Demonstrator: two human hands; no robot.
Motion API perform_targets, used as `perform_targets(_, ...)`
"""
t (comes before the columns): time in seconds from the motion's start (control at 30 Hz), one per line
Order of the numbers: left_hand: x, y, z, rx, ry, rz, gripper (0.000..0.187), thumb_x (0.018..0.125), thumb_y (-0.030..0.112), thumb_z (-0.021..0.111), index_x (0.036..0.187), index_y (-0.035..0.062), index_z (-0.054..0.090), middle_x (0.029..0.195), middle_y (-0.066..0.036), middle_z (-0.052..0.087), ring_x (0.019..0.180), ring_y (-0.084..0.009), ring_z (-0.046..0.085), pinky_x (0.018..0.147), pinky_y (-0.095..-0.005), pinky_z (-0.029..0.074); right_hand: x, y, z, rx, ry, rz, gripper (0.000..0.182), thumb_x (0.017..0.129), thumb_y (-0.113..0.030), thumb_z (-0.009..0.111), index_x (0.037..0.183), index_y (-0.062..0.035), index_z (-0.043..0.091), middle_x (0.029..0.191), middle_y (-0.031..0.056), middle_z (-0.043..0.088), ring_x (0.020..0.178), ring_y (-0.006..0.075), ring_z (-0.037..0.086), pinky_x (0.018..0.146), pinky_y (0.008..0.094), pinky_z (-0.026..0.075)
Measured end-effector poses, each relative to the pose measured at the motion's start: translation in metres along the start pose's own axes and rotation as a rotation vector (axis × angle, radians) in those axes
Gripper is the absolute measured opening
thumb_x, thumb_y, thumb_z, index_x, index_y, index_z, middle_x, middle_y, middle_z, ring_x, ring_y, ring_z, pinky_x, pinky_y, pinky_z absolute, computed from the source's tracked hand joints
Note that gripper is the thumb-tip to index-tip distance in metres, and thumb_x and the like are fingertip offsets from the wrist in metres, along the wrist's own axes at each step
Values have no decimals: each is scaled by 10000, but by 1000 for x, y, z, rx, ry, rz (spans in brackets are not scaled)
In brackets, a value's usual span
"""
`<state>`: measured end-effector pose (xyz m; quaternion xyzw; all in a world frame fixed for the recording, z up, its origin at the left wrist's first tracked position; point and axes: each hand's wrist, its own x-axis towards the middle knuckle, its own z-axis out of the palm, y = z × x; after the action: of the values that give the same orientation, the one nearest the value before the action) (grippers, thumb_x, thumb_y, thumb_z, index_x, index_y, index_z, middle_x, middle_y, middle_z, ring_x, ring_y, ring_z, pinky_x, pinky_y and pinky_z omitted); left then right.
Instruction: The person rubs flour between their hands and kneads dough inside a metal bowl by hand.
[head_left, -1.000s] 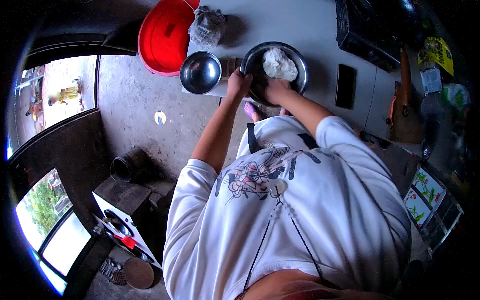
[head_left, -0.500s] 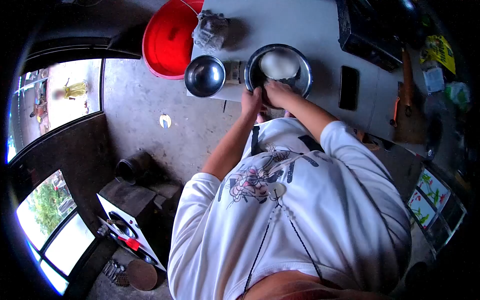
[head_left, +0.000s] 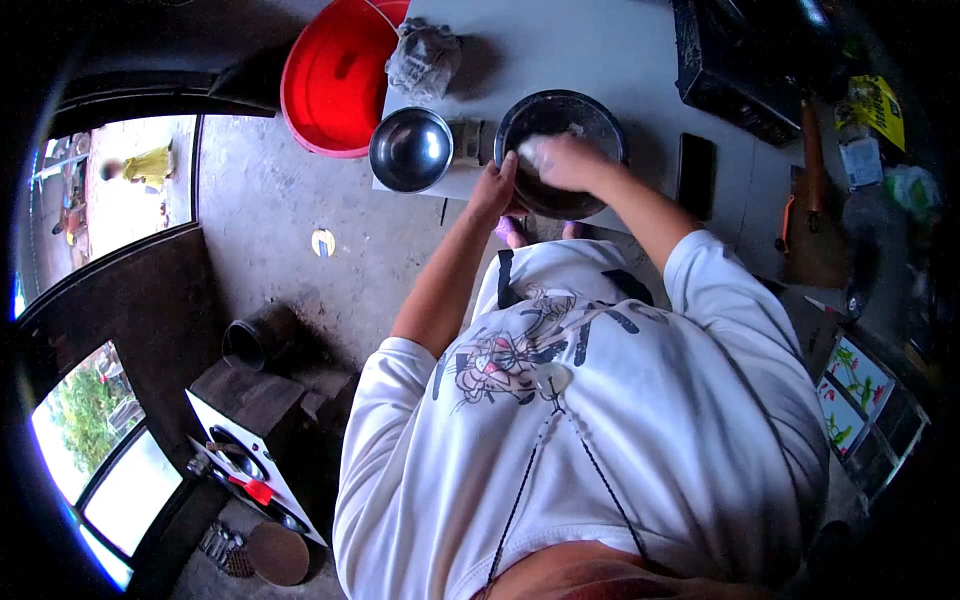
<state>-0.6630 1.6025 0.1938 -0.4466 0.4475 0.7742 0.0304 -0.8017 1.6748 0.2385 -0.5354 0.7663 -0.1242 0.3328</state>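
A metal bowl [head_left: 617, 130] rests near the table's front edge, its dark inner wall marked with whitish smears. My left hand [head_left: 494, 188] is closed on the bowl's left rim, thumb on top. Inside the bowl, my right hand [head_left: 572, 163] is slightly blurred and closed over white dough [head_left: 530, 152]. Only a part of the dough shows at the left of that hand; the rest is covered. An empty shiny steel bowl [head_left: 411, 150] stands to the left, apart from both hands.
A red bucket [head_left: 325, 90] stands left of the table [head_left: 570, 45], near a crumpled plastic bag [head_left: 424, 62]. To the right lie a black phone [head_left: 696, 177], an orange-handled tool [head_left: 785, 225] and a wooden rolling pin [head_left: 813, 160]. Outside the doorway is a person [head_left: 150, 166] in yellow.
My right hand has moved up from the bowl's near side onto the dough, which was a smooth round lump in plain sight. My left hand stays at the rim.
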Motion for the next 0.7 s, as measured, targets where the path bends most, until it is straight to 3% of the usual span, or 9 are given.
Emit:
perform_targets(0.13,0,-1,2,2,35,12,428,825,412,404,1025,33,394,803,-146,543,572,-273,583,438,-373,518,-4,-16,25,-178,-221,94,190,674,-83,509,840,-22,578,863,178,576,824,324,562,704,399,452)
perform_targets(0.23,-1,-2,0,73,91,46,446,825,420,400,1028,23,402,788,-136,547,567,-273,583,441,-362,519,26,9,58,-189,-174,149,202,668,-73,524,850,-15,588,880,191,570,839,315,562,715,392,450)
perform_targets(0.3,-1,-3,0,119,93,43,403,819,435,410,1019,86,440,795,-77,567,601,-194,581,433,-333,507,39,8,47,-156,-147,170,221,670,-111,530,850,1,591,895,207,563,841,319,560,726,396,446)
perform_targets(0.33,-1,-3,0,119,93,47,403,819,435,410,1019,86,440,795,-77,567,601,-194,581,433,-333,507,42,10,40,0,-56,183,230,674,-133,528,837,20,582,858,189,583,818,296,574,679,383,464)
perform_targets(0.4,-1,3,-1,152,99,57,416,810,447,424,1005,81,442,776,-82,565,571,-194,579,422,-329,504,54,17,19,330,-425,435,229,674,-172,561,803,17,575,774,143,594,716,245,590,587,353,481)
perform_targets(0.47,-5,6,0,164,102,69,441,812,439,419,1009,45,428,765,-108,562,560,-229,584,422,-336,509,38,38,8,1014,-549,348,186,714,-142,532,846,-12,535,711,71,554,585,183,570,488,261,467)
perform_targets(0.57,6,-2,-3,171,135,100,465,813,437,415,1015,18,413,754,-131,560,551,-263,590,421,-351,512,33,47,-13,892,-549,326,149,735,-131,509,817,-12,542,749,93,549,598,161,566,489,259,463)
perform_targets(0.63,15,-12,-3,178,164,114,462,810,441,415,1018,28,412,755,-128,560,553,-262,590,420,-358,510,46,53,-14,323,-216,185,203,741,-192,512,807,-5,553,795,144,552,696,217,576,585,322,469)
perform_targets(0.7,7,-4,2,26,126,46,432,809,458,413,1017,79,418,759,-86,562,513,-210,573,411,-331,501,51,45,7,121,-38,78,239,720,-225,510,800,-7,563,807,169,551,743,260,565,645,359,455)
